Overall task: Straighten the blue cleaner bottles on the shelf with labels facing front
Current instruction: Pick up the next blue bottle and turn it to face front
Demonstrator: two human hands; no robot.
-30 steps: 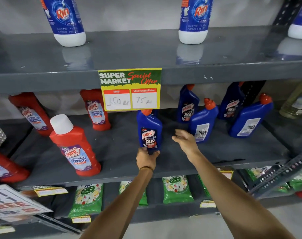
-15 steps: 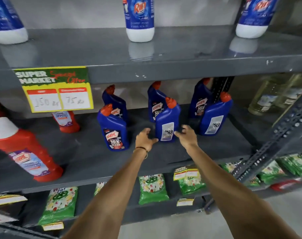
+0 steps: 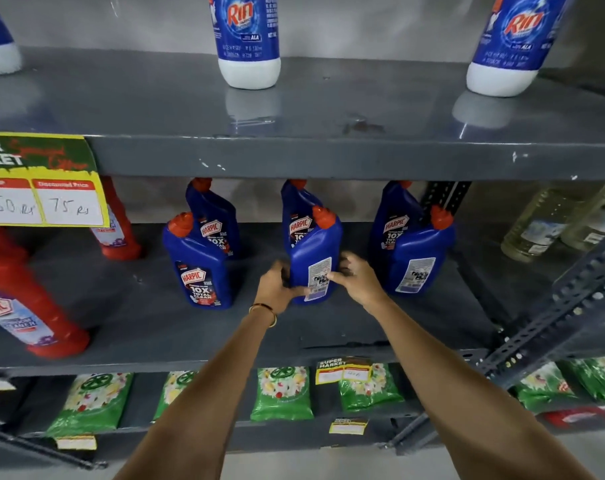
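Observation:
Several blue Harpic cleaner bottles with orange caps stand on the middle grey shelf (image 3: 363, 327). The front middle bottle (image 3: 309, 251) shows its white back label to me. My left hand (image 3: 277, 285) grips its lower left side and my right hand (image 3: 358, 277) grips its lower right side. The front left bottle (image 3: 200, 268) faces front with its Harpic label. The front right bottle (image 3: 417, 261) shows its back label. Behind them stand three more blue bottles, left (image 3: 214, 216), middle (image 3: 296, 213) and right (image 3: 394, 216), with front labels partly hidden.
Red Harpic bottles (image 3: 27, 313) stand at the left of the same shelf. A yellow price sign (image 3: 41, 188) hangs from the upper shelf edge. Rin bottles (image 3: 249, 39) stand above. Clear bottles (image 3: 543, 223) and a slanted metal brace (image 3: 564, 306) are at right. Green packets (image 3: 282, 393) lie below.
My view shifted right along the shelf. Both hands moved from near the front middle bottle onto its sides and closed on it.

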